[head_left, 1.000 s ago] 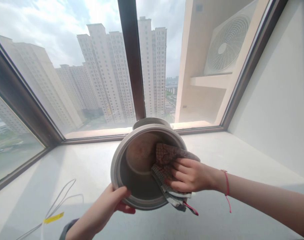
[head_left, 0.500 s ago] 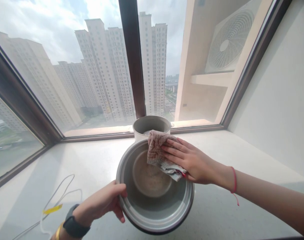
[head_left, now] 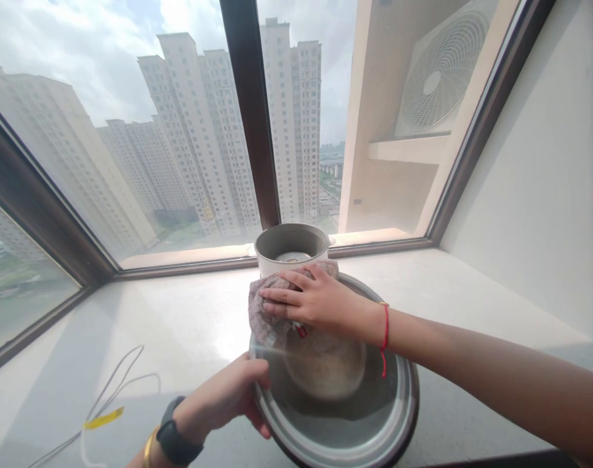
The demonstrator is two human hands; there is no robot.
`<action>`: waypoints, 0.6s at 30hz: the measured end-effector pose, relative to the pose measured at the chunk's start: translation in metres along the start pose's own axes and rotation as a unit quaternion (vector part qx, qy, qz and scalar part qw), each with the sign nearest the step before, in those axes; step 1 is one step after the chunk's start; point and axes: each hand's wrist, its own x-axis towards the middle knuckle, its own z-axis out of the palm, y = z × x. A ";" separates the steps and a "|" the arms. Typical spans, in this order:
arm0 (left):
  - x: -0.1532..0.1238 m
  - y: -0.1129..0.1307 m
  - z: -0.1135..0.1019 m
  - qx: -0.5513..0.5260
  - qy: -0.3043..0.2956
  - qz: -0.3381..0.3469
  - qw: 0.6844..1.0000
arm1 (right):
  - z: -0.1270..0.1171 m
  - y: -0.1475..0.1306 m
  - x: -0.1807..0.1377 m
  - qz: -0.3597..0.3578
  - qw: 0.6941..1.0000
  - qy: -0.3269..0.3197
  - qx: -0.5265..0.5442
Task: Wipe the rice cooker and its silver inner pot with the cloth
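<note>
A large window set in a dark brown frame looks out on pale high-rise tower blocks under a cloudy sky, with a white air-conditioner unit behind a round fan grille outside at the upper right. Below the glass runs a broad white sill, partly in sun and partly in shadow, meeting a plain white side wall on the right. Near the window stands a white, round, open-topped appliance body with a grey interior and a pale disc at its bottom. In front of it, the wide, round grey metal pot is tilted so its mouth faces the person; whether its underside touches the sill is hidden. The left hand has its grip clamped on the pot's left rim, thumb over the inside edge and fingers outside, with a dark wristband and a gold-coloured bangle behind it. The right hand has its grip closed over a bunched, brownish-grey textured cloth, which lies across the pot's upper left rim; the thumb is out of sight, and a small red tab shows below the fingers. A red string bracelet circles that wrist. At the left lies a thin grey looped cable with a yellow tag.
</note>
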 end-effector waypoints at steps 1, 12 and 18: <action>-0.001 0.000 -0.001 -0.003 0.007 0.005 1.000 | -0.003 0.002 -0.001 0.023 1.000 -0.014 0.016; -0.015 -0.024 -0.013 -0.078 0.063 0.040 0.994 | -0.013 -0.022 -0.085 0.444 0.798 0.095 0.396; -0.022 -0.024 -0.004 0.114 0.189 0.120 0.968 | 0.000 -0.052 -0.100 0.557 0.592 0.215 0.542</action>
